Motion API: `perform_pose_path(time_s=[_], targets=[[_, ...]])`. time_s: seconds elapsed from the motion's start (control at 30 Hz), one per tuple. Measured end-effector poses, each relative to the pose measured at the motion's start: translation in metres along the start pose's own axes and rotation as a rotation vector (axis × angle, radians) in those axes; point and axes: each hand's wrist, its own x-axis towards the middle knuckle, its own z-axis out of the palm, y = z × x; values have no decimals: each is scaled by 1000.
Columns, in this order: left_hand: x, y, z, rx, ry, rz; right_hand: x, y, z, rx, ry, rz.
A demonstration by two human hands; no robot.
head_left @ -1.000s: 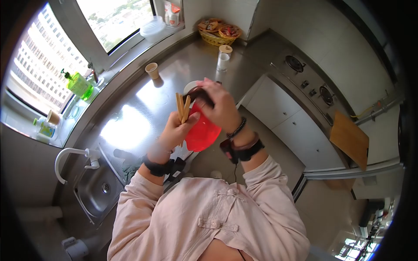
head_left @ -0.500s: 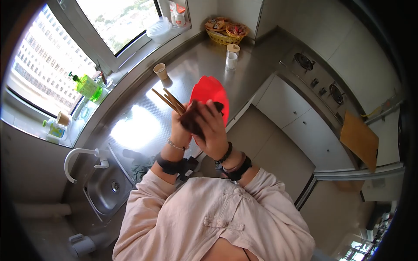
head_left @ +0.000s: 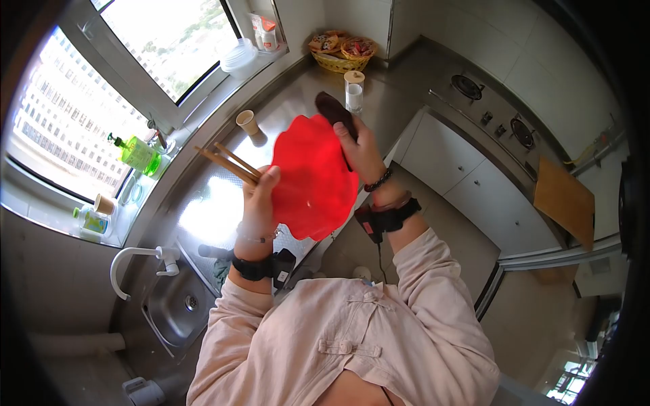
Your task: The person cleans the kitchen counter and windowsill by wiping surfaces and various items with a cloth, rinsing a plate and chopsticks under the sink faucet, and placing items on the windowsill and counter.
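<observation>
One red scalloped dish (head_left: 313, 179) — between left grip (head_left: 260, 195) and right grip (head_left: 364, 150).

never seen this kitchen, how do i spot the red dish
From the steel counter, look to the left hand and right hand. Between them is the red dish, broad and scalloped-edged, unlike the slim wooden sticks and dark brown item held beside it.
</observation>
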Motion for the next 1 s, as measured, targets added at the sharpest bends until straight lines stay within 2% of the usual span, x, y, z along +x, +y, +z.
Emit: perform_pose_path(time_s=[0.03,0.1,0.17,0.27,0.3,0.37,0.43,0.5,0.57,0.63,0.7,0.77,0.8,0.83,0.9,0.93,0.97,1.0], targets=[[2,6,3,-51,15,9,-2,9,-2,0,3,-4],[6,6,2,-76,12,65,-13,44,3,248,-6,174],[13,-5,-3,-104,19,113,-34,60,21,306,41,189],[23,-37,0,80,191,363,-63,75,44,559,155,391],[23,-44,0,152,181,357,-74,74,54,570,139,395],[25,-62,5,373,159,518,-94,67,72,1061,226,724],[28,-75,6,649,193,609,-106,56,81,1150,196,974],[24,-72,-1,568,181,553,-107,59,75,1203,117,932],[17,-56,5,487,159,487,-91,48,57,1213,119,665],[3,-40,18,172,151,402,-73,49,45,1294,111,755],[7,-52,11,228,134,361,-69,62,47,1371,107,836],[14,-63,12,889,26,833,-77,83,58,1522,-152,735],[26,-73,0,905,-204,910,-81,82,55,1547,-277,739],[31,-73,-3,982,-316,1028,-84,71,53,1618,-336,712],[42,-91,-30,1186,-446,990,-89,75,52,1536,-187,979],[42,-87,-42,1353,-519,831,-92,72,47,1531,-193,996],[44,-84,-49,1368,-517,966,-91,65,38,1433,-179,1030],[43,-83,-58,1399,-513,968,-91,61,31,1333,-168,1065]])
